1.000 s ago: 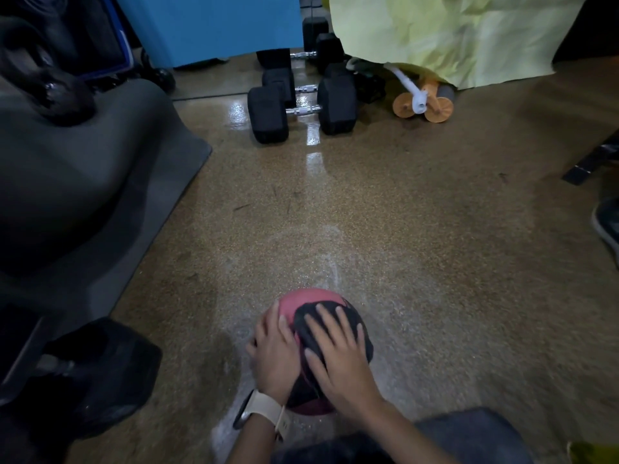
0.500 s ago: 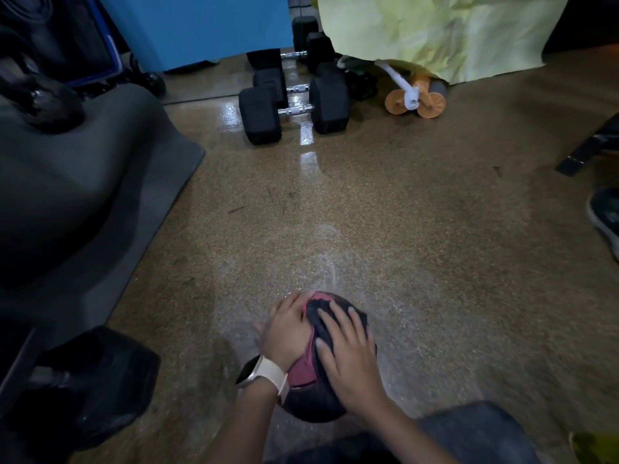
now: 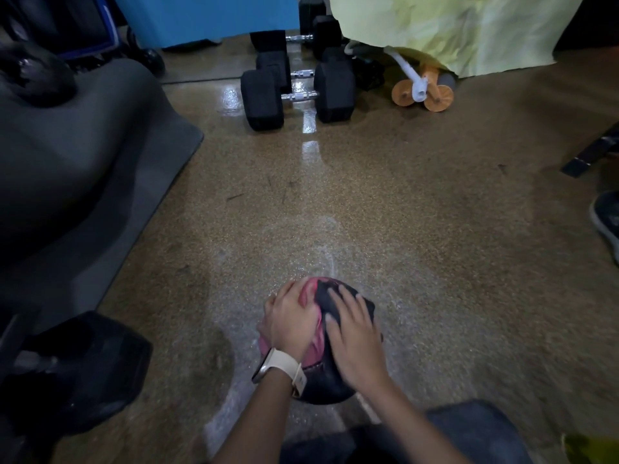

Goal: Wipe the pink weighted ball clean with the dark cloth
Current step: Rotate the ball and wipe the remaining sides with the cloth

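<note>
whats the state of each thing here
pink weighted ball: on the floor, partly covered
dark cloth: draped over the ball's top
left hand: rests on the ball's bare side
right hand: fingers spread, pressing the cloth
dumbbells: lying on the floor, untouched

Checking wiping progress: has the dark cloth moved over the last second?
Yes. The dark cloth under the right hand has slid forward, toward the white floor scuff, reaching the pink ball's far edge.

Bare floor (image 3: 418, 229) ahead; dumbbells (image 3: 298, 95) block far end, mat (image 3: 100, 212) left.
</note>
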`<state>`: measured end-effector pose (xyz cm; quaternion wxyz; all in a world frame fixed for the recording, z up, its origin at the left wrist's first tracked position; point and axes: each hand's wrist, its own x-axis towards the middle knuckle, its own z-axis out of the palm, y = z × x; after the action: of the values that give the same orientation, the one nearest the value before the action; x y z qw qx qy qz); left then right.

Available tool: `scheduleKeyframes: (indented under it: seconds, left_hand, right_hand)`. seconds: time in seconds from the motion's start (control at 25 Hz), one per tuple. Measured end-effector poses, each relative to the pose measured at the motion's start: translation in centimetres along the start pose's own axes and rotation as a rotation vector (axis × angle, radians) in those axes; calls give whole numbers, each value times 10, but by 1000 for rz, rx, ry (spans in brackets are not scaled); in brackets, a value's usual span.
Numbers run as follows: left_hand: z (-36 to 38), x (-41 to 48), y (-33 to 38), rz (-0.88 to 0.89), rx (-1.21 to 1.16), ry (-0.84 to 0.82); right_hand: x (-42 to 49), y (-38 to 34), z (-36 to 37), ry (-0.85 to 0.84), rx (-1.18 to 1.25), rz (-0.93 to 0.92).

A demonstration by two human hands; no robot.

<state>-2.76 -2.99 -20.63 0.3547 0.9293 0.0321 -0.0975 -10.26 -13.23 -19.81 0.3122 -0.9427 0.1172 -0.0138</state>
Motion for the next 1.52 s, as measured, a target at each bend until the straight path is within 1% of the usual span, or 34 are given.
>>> scheduleKeyframes:
  seconds: [0.04,0.08,0.16,0.28,0.36,0.4,0.48,0.56,0.6,0.68,0.72,0.8,0.84,0.92,0.96,1.0,1.04,1.12,1.16,1.2,1.24,1.28,1.32,1.4,1.44,1.48,1.52]
  left_hand:
    - [-1,-3,2,-25,-7,6]
    - [-2,-7,5,-47,-9,17]
    - [-5,-8,8,-76,-12,34]
    - [-2,2,1,-60,-75,29]
    - [-1,7,-5,-50,-84,39]
    - [0,6,-6,-53,-56,38]
    - [1,-1,-4,-55,-40,47]
    - [-4,-3,2,-82,-71,54]
    - [-5,1,4,-108,-83,47]
    - [-9,6,4,-152,-94,19]
    - [-10,7,2,-156,-114,11]
    - [-12,8,-3,-147,-143,14]
    - [-12,8,-3,-153,-135,18]
    - [-10,3,-1,-176,-122,31]
    - [-10,1,1,-191,-125,40]
    - [-11,2,1,-202,-124,45]
    - [-11,6,0,-212,-120,36]
    - [-11,15,-4,-236,-128,-2]
    - [-11,20,-7,-248,-135,-19]
    - [-13,23,-9,-267,-150,-30]
    - [-15,25,-12,-282,-168,-27]
    - [-15,24,-15,-290,-184,-12]
    - [-15,19,-19,-283,-199,4]
    - [-16,-1,-22,-230,-176,16]
    - [-13,-13,-23,-163,-130,-3]
    - [-8,-20,-23,-64,-57,-22]
    - [-3,-20,-22,30,21,-35]
  right_hand:
    - [27,5,-2,-40,72,72]
    - [46,7,-5,-45,131,132]
    - [45,-4,-3,19,109,168]
    - [-30,-10,9,69,9,0]
    - [-34,-2,6,51,10,-36]
    - [-17,-1,4,25,33,-5]
    - [32,-1,-2,-14,114,122]
    - [51,-10,-5,1,102,224]
    - [39,-15,0,15,39,212]
    - [-15,-27,4,-3,-18,53]
    - [-39,-26,2,-34,-41,17]
    - [-31,-15,0,-37,-21,-14]
    - [-7,-10,0,-28,29,27]
    - [48,-2,-6,-55,131,196]
    - [61,-1,-6,-39,142,237]
    - [59,-6,-2,-16,112,232]
    - [42,-11,6,19,54,180]
    - [-19,-20,22,90,-74,-11]
    - [-47,-20,23,101,-89,-106]
    - [-61,-15,24,68,-73,-198]
    - [-61,-7,25,46,-60,-240]
    - [-50,-3,20,30,-25,-225]
    - [-33,0,15,3,38,-169]
    - [12,4,8,50,212,-24]
    - [33,4,0,57,268,85]
    - [47,2,-5,83,279,148]
    - [49,-2,-6,95,248,174]
